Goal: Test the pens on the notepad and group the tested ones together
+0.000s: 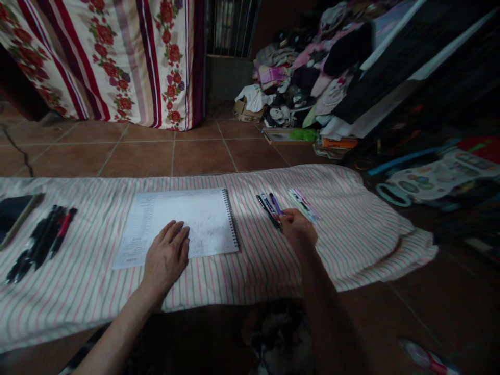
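A spiral-bound notebook (183,221) lies open on a striped cloth (344,250) spread over the floor. My left hand (167,258) rests flat on the notebook's lower edge, fingers stretched out. My right hand (297,226) is to the right of the notebook, fingers curled over a small row of pens (269,207). Its fingertips touch the lower end of a dark pen; whether they grip it is hidden.
Several dark pens and a red one (42,240) lie at the cloth's left, beside a dark flat object (13,213). More pens (303,204) lie right of my right hand. A flowered curtain (117,57) hangs behind; clothes are piled (312,67) at the back right.
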Action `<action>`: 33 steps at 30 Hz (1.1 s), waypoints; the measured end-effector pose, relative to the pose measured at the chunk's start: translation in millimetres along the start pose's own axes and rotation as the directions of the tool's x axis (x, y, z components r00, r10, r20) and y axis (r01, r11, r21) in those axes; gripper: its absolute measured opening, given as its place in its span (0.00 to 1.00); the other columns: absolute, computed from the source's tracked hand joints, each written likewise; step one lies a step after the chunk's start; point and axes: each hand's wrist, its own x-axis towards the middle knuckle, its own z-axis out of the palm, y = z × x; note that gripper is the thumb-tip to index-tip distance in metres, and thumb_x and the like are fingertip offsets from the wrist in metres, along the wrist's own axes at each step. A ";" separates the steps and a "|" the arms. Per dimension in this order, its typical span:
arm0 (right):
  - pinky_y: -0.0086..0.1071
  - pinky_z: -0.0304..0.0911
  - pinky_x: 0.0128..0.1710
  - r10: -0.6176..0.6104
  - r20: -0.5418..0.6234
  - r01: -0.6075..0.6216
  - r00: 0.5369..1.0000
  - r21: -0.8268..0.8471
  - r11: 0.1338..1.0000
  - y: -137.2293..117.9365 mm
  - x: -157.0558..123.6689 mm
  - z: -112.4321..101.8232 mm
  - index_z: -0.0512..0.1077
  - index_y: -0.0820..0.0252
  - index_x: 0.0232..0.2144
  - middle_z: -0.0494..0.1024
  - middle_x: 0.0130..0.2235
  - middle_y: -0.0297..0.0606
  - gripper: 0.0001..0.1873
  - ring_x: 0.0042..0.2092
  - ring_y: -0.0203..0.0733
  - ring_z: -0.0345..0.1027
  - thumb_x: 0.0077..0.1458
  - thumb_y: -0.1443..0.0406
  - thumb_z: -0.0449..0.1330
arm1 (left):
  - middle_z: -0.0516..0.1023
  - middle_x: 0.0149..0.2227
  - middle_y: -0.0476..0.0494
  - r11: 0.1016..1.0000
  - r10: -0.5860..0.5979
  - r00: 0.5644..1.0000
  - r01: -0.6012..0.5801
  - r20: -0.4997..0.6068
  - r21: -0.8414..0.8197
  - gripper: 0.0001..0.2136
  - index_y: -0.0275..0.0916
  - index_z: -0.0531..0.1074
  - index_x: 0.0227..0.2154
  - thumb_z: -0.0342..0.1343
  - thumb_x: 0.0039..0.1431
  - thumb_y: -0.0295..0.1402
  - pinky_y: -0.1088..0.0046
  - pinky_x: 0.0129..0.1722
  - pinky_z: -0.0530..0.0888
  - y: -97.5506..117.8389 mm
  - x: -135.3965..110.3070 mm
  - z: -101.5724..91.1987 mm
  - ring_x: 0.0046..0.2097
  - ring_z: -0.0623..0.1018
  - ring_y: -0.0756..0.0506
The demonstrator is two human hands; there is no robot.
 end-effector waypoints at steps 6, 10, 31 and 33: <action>0.32 0.55 0.31 -0.016 0.017 0.016 1.000 -0.031 0.999 -1.6 0.7 3.4 0.73 0.56 0.41 0.79 0.38 0.40 0.14 0.38 0.46 0.70 0.55 0.60 0.53 | 0.74 0.49 0.35 1.000 0.004 1.000 -0.004 -0.001 -0.006 0.14 0.32 0.72 0.45 0.47 0.61 0.31 0.55 0.53 0.71 0.4 0.8 -0.2 0.55 0.69 0.37; 0.32 0.54 0.30 -0.042 0.021 0.042 0.999 -0.014 0.999 -6.0 0.5 4.6 0.73 0.56 0.40 0.79 0.37 0.39 0.12 0.38 0.46 0.70 0.55 0.61 0.54 | 0.74 0.50 0.35 1.000 -0.004 1.000 0.004 0.011 -0.012 0.14 0.32 0.72 0.45 0.47 0.61 0.31 0.56 0.53 0.71 0.5 0.6 -0.7 0.55 0.69 0.37; 0.31 0.49 0.27 -0.050 -0.042 0.048 0.998 -0.050 0.998 -10.0 -1.8 10.6 0.72 0.55 0.41 0.78 0.33 0.39 0.14 0.33 0.41 0.68 0.57 0.62 0.50 | 0.74 0.50 0.35 1.000 -0.018 1.000 0.018 0.019 -0.006 0.14 0.32 0.72 0.46 0.47 0.61 0.31 0.56 0.53 0.71 0.8 -0.4 0.6 0.56 0.68 0.37; 0.31 0.50 0.27 -0.070 -0.033 0.068 0.997 -0.058 0.996 -10.4 -1.8 11.3 0.73 0.55 0.40 0.78 0.34 0.40 0.13 0.34 0.42 0.68 0.56 0.62 0.51 | 0.74 0.50 0.35 1.000 -0.019 1.000 0.020 0.018 -0.012 0.14 0.32 0.72 0.46 0.47 0.61 0.31 0.56 0.53 0.71 0.8 -0.7 0.7 0.56 0.68 0.37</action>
